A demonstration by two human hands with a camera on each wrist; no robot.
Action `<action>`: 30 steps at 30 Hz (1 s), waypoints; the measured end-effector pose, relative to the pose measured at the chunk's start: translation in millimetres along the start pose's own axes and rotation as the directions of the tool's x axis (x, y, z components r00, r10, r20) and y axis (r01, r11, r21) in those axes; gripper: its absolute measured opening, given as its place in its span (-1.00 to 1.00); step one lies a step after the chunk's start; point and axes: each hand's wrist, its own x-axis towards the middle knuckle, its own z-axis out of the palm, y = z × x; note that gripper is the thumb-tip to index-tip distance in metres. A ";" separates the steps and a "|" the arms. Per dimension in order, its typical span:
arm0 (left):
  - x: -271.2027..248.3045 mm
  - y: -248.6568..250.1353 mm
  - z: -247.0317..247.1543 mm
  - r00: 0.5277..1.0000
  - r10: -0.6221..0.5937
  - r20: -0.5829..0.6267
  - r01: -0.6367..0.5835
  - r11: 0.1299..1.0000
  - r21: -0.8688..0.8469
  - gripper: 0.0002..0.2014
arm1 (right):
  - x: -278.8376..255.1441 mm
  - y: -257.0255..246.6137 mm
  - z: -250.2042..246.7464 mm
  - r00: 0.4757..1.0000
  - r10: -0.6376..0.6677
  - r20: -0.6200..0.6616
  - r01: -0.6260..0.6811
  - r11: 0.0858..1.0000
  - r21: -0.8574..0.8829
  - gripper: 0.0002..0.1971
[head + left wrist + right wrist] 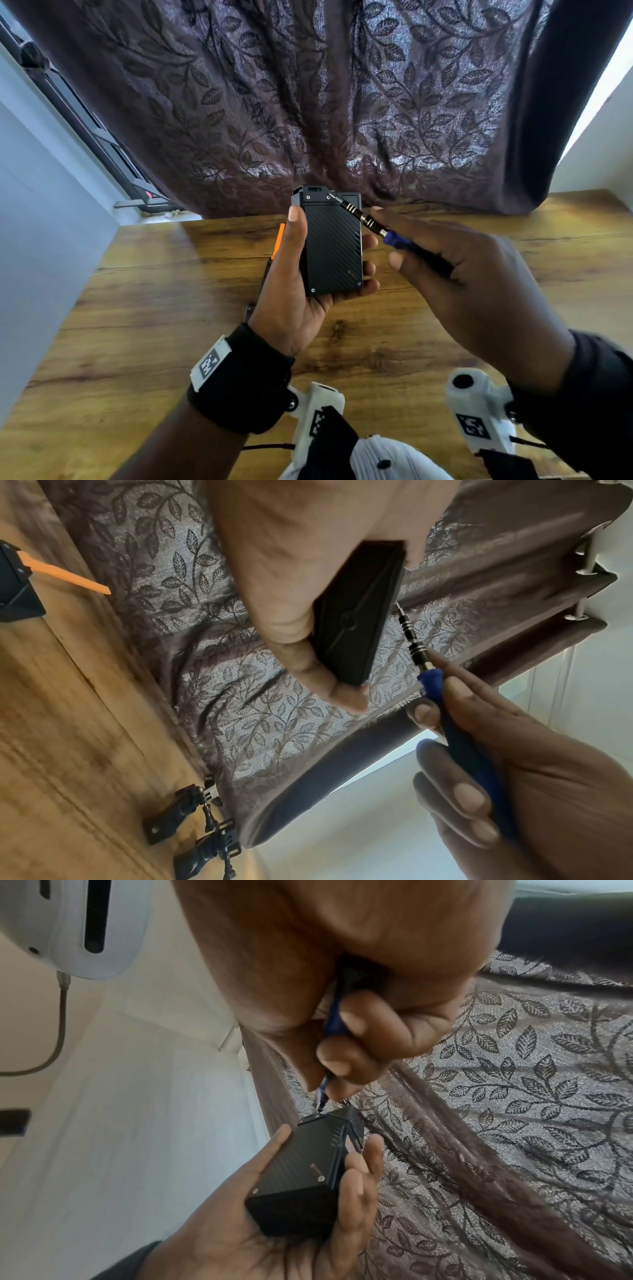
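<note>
Tabletop (144,308) lies beneath us. Above it our left hand (291,294) cradles the black box (331,246), thumb along one side, fingers curled round the other. Our right hand (462,284) wraps its fingers round the blue screwdriver (364,217), whose tip sits at the top corner screw (328,197). We judge this screw is being driven, which way we cannot tell; next we must keep the bit seated while twisting.

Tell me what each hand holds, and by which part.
The left hand grips the black box by its long sides; the right hand grips the screwdriver by its blue handle.
</note>
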 end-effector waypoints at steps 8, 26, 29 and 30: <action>0.9 -0.8 -2.2 1.000 -0.012 -0.003 0.012 1.000 -0.003 -0.12 | -1.2 2.4 2.2 1.000 0.010 0.013 -0.010 1.000 -0.016 -0.53; -0.1 -1.6 -1.9 1.000 -0.027 0.008 0.027 0.999 0.031 -0.16 | -7.3 6.8 4.5 0.998 0.047 0.040 -0.049 0.998 0.049 -0.56; -0.1 -1.3 -2.9 0.999 -0.032 0.012 0.032 0.999 0.040 -0.15 | -7.7 5.4 4.5 0.998 0.052 0.047 -0.054 0.997 0.046 -0.56; -0.1 -1.5 -3.1 0.999 -0.034 0.011 0.034 0.999 0.041 -0.15 | -7.7 4.8 4.2 0.998 0.049 0.047 -0.052 0.998 0.043 -0.56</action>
